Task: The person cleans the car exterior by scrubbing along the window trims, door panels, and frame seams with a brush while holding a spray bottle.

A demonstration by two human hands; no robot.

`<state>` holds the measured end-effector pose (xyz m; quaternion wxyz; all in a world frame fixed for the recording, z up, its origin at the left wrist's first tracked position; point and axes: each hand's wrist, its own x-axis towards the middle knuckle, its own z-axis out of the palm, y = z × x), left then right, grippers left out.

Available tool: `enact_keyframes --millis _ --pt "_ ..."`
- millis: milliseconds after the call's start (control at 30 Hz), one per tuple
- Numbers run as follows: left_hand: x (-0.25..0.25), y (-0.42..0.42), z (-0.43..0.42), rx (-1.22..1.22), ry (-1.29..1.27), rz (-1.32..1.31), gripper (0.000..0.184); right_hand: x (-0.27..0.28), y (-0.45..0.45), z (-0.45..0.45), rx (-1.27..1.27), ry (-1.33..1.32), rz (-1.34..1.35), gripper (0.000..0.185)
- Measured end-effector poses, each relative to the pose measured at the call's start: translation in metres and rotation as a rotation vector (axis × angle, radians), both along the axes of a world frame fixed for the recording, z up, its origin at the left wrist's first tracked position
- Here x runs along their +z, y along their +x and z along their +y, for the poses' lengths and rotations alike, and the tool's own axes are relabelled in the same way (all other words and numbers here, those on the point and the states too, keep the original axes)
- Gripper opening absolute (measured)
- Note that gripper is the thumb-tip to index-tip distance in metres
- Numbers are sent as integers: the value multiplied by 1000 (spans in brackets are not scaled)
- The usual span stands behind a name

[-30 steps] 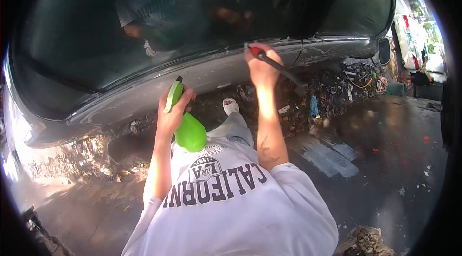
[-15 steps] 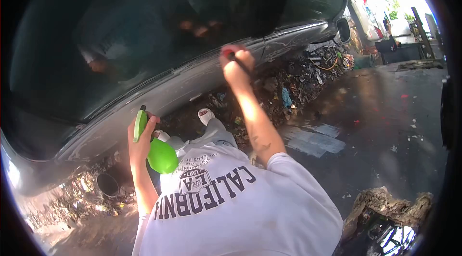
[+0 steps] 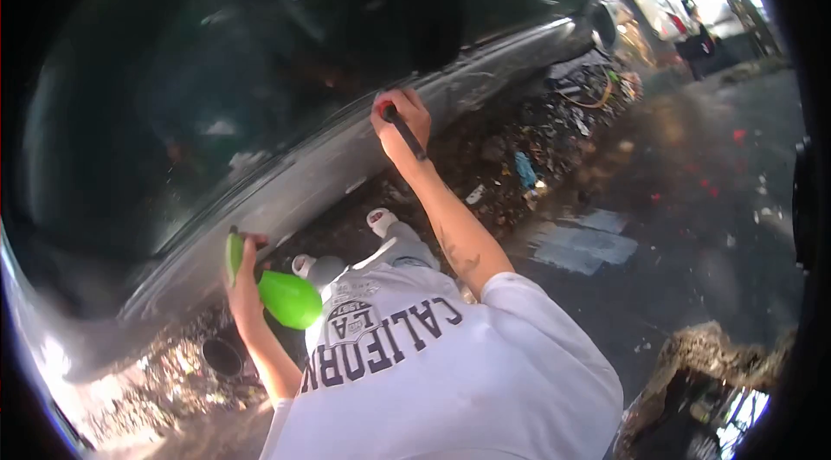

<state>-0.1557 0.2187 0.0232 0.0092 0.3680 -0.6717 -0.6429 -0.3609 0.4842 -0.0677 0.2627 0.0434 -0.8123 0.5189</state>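
Note:
My left hand (image 3: pixel 245 280) is wrapped round the neck of a green spray bottle (image 3: pixel 292 300), whose body hangs to the right of the wrist. The nozzle end is close to the lower side of a car (image 3: pixel 322 167). In my right hand (image 3: pixel 409 118) is a tool with a black handle (image 3: pixel 404 133) and a red part near the fingers; its working end is hidden. That hand is up against the car's side, just below the dark window (image 3: pixel 260 70). Whether the tool touches the glass or the body I cannot tell.
A side mirror (image 3: pixel 604 25) sticks out at the upper right. Litter and dead leaves (image 3: pixel 511 148) lie along the ground beside the car. A round dark pipe (image 3: pixel 222 357) lies at lower left, and a broken-edged hole (image 3: pixel 705 382) with water is at lower right.
My right hand has moved left and slightly down along the car, and the tool's black handle shows more clearly. My left hand with the spray bottle sits a little lower; the view has shifted.

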Motion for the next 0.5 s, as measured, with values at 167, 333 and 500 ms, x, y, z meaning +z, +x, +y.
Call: enact_keyframes --millis 167,333,500 --pt "-7 23 -44 177 -30 87 26 29 85 -121 489 43 25 21" --pt "12 65 -116 297 -65 191 27 39 73 -122 334 27 -66 15" --pt "16 107 -187 404 40 183 28 42 101 -156 273 196 -42 15"
